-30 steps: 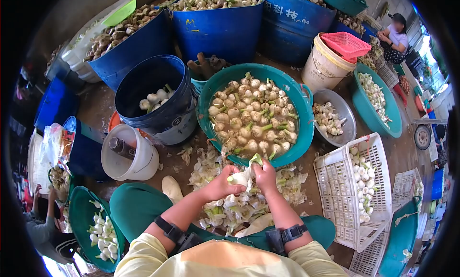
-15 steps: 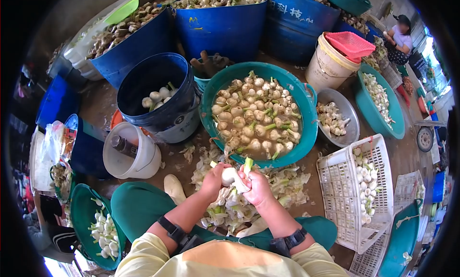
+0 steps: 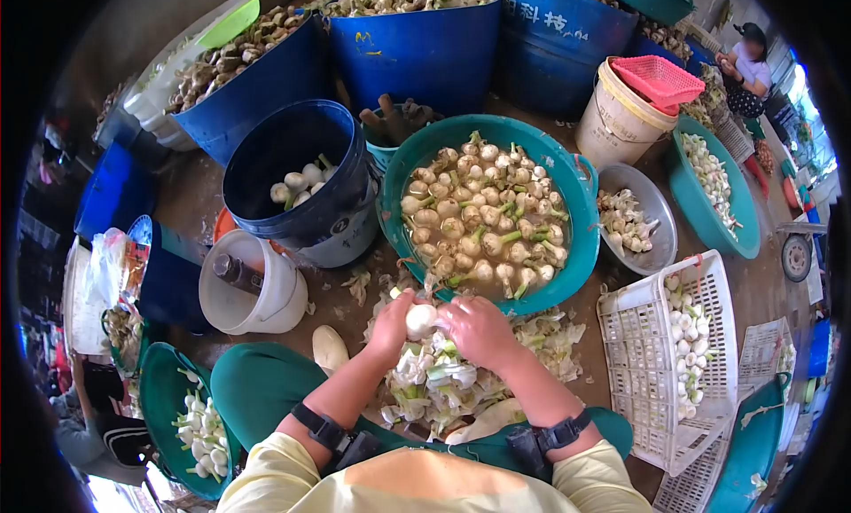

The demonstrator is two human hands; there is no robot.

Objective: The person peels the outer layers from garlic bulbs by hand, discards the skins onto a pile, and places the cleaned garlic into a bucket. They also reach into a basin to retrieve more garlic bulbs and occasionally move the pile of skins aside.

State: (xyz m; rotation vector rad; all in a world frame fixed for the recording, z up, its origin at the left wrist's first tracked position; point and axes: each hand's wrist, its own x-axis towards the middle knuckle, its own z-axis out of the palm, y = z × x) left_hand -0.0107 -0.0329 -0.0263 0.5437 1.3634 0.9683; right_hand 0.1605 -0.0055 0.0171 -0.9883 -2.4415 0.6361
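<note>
My left hand (image 3: 390, 322) is closed around a peeled white garlic bulb (image 3: 422, 321), whose pale green stem end pokes out past the fingers. My right hand (image 3: 480, 332) is up against the bulb's right side with fingers bent; whatever lies under them is hidden. Below both hands spreads a heap of peeled garlic skins and leaves (image 3: 425, 384). Just beyond them stands a green tub (image 3: 581, 269) of murky water, full of unpeeled garlic bulbs (image 3: 483, 211).
A dark blue bucket (image 3: 341, 194) holding peeled bulbs and a white pail (image 3: 284, 305) stand at left. At right are a metal bowl (image 3: 660, 247) and a white crate (image 3: 634, 362) of garlic. Blue barrels (image 3: 412, 56) line the back. Another person (image 3: 749, 74) sits far right.
My right hand has turned over and moved against the bulb; the strip of peel and green piece it held no longer show in it. The view has shifted slightly.
</note>
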